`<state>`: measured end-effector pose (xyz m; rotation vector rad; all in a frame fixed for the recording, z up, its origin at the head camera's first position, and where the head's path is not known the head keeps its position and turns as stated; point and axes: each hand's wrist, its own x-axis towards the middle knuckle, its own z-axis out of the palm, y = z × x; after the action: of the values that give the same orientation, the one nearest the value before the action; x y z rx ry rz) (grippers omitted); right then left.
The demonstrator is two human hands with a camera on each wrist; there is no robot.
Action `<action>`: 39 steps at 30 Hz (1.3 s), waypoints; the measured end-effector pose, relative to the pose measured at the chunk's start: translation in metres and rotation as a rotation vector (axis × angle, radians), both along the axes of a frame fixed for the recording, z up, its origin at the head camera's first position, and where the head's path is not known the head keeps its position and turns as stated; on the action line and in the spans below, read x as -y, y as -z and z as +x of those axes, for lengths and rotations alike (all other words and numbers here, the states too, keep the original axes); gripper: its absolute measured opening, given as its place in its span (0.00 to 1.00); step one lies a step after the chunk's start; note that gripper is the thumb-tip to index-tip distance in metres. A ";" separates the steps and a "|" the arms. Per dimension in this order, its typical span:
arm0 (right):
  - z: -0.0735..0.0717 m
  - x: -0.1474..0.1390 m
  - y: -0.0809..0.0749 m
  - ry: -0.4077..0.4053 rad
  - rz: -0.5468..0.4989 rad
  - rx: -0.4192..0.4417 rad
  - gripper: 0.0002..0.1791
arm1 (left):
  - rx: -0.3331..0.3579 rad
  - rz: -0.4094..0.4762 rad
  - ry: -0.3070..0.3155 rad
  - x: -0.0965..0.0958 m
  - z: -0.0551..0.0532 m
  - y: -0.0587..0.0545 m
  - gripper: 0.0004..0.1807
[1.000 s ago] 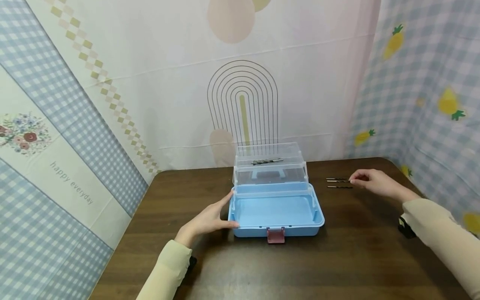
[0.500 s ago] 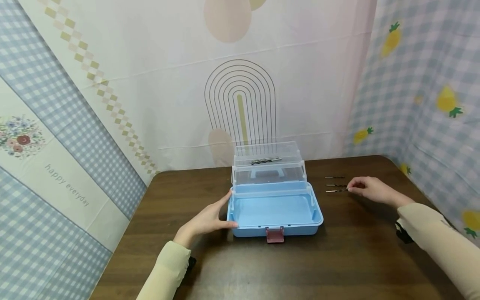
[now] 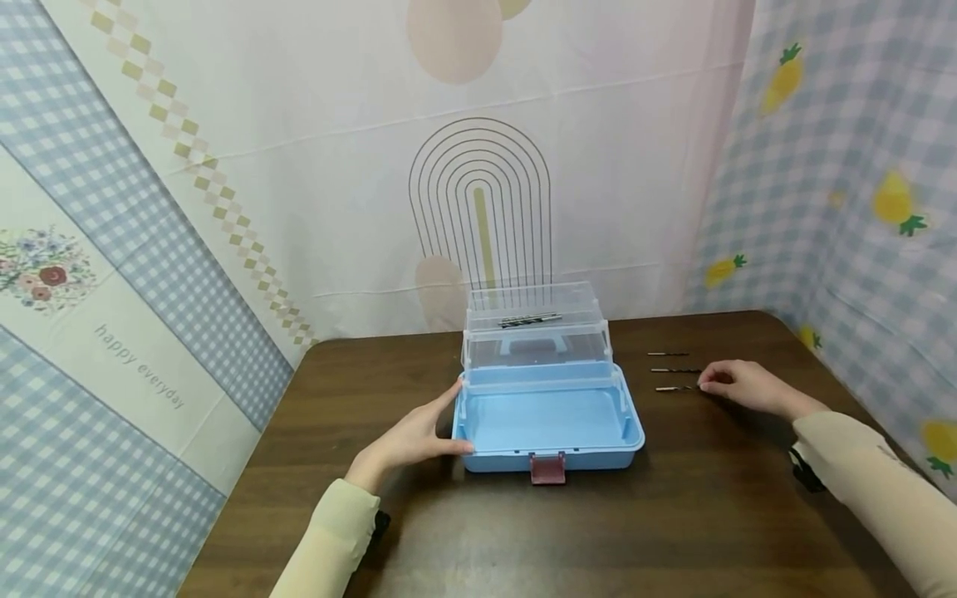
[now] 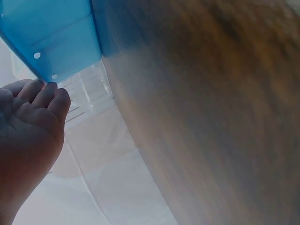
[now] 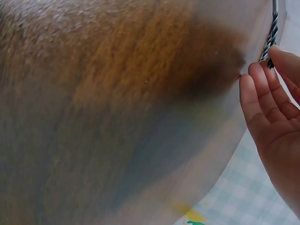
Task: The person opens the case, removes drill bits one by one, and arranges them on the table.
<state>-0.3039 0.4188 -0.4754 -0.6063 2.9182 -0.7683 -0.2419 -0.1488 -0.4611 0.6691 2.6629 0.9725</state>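
In the head view, my left hand [image 3: 411,436] rests at the left side of a light blue toolbox [image 3: 553,461], thumb on the front rim and a finger near the back corner. The left wrist view has its fingertips touching the blue wall [image 4: 61,42]. To the right of the box, my right hand [image 3: 751,388] pinches the dark spiral end of a drill bit [image 3: 675,389], held low near the tabletop. The right wrist view has this bit [image 5: 272,33] between thumb and fingertips. Behind it, two thinner drill bits [image 3: 673,370] lie side by side on the table.
The toolbox stands open, its clear trays [image 3: 538,345] fanned up behind the blue base. Several drill bits [image 3: 529,321] lie in the top tray. A pink latch [image 3: 548,469] hangs at the front. Patterned cloth [image 3: 635,166] backs the dark wooden table [image 3: 478,531].
My right hand has moved toward the front of the table with the drill bit, passing one lying bit. The bits now sit more evenly spaced. My left hand stays at the toolbox.
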 end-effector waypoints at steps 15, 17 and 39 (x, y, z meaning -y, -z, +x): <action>-0.002 -0.001 0.005 -0.018 0.014 -0.005 0.03 | 0.019 0.007 -0.008 0.002 0.001 0.006 0.60; -0.002 -0.001 0.006 -0.032 0.013 -0.015 0.03 | 0.019 0.009 -0.011 0.002 0.001 0.007 0.60; -0.002 -0.004 0.011 -0.008 0.011 0.012 0.05 | 0.016 -0.008 -0.014 0.001 -0.001 0.001 0.61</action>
<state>-0.3064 0.4226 -0.4860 -0.6093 2.9055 -0.7515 -0.2431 -0.1498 -0.4624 0.6394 2.6594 0.9656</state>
